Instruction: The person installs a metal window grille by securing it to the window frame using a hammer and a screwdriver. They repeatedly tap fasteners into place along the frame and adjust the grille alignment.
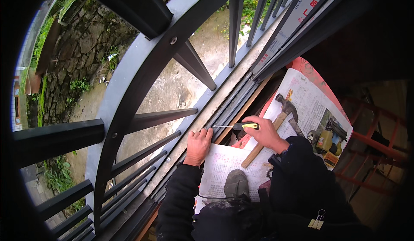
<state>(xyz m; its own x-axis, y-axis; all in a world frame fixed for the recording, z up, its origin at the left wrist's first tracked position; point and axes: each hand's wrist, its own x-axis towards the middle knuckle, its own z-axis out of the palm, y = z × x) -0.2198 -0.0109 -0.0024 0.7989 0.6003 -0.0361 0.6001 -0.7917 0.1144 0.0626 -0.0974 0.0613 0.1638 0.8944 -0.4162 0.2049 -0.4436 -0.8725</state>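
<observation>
My right hand [267, 135] grips a screwdriver [250, 125] by its yellow and black handle. Its thin metal shaft points left, over the dark window track [230, 107]. Close to the screwdriver's tip, my left hand [199, 147] rests on the track with its fingers bent and pressed together. Whatever those fingers may hold is hidden. Just below my right hand lies a claw hammer [276, 124], its wooden handle slanting across spread newspaper [302, 90].
Beyond the track stands a dark metal window grille [129, 73] with thick bars, and outside it a stone wall [86, 38]. A yellow and black power tool [326, 141] sits on the newspaper at right. My shoe [236, 184] is on the paper. A red metal frame [371, 133] stands far right.
</observation>
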